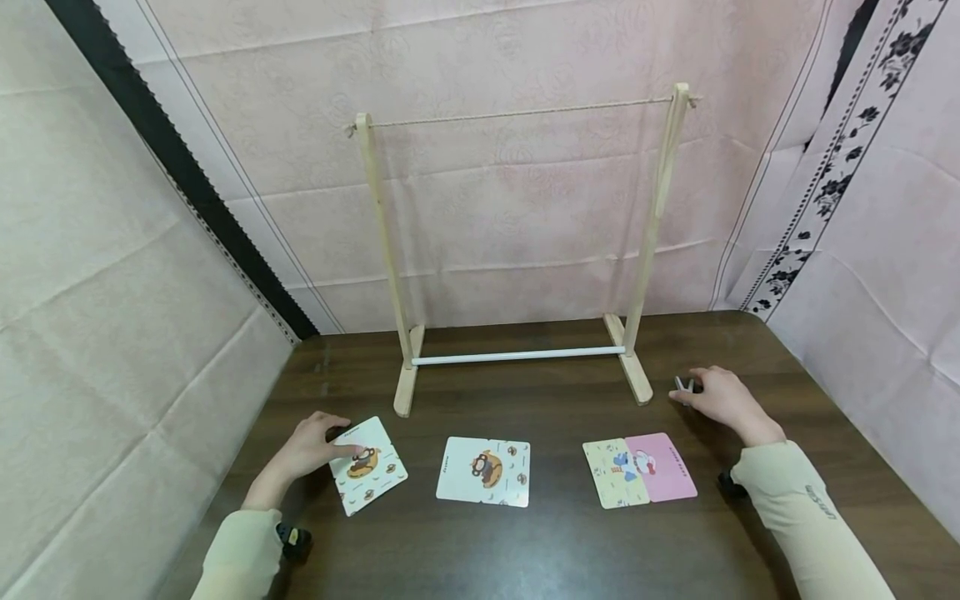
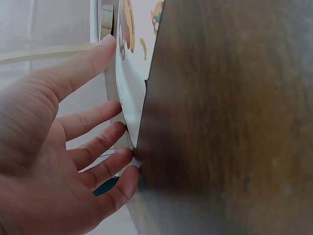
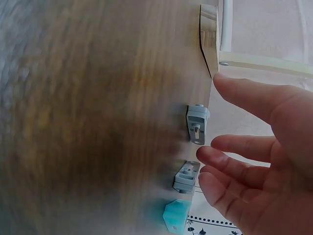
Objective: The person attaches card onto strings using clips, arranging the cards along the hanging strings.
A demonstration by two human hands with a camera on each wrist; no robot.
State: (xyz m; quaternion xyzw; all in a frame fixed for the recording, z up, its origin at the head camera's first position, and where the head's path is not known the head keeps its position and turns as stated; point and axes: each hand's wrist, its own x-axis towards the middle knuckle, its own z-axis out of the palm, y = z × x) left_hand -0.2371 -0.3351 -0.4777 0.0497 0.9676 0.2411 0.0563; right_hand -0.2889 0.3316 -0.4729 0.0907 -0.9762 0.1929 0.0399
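At lower left of the frame, the left grip, fingers spread, touches the card; at right, the spread right grip nears grey clips. Pinching the card's edge should bend it least.

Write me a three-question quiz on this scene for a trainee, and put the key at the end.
1. Short answer: in the head view, what lies under the thumb of the left hand?
2. True or false: the cord on the wooden stand runs below its white bar.
3. Count: how many grey clips lie near the right hand in the right wrist view?

Key:
1. The leftmost card.
2. False; the cord is strung between the tops of the posts, well above the white bar.
3. Two.
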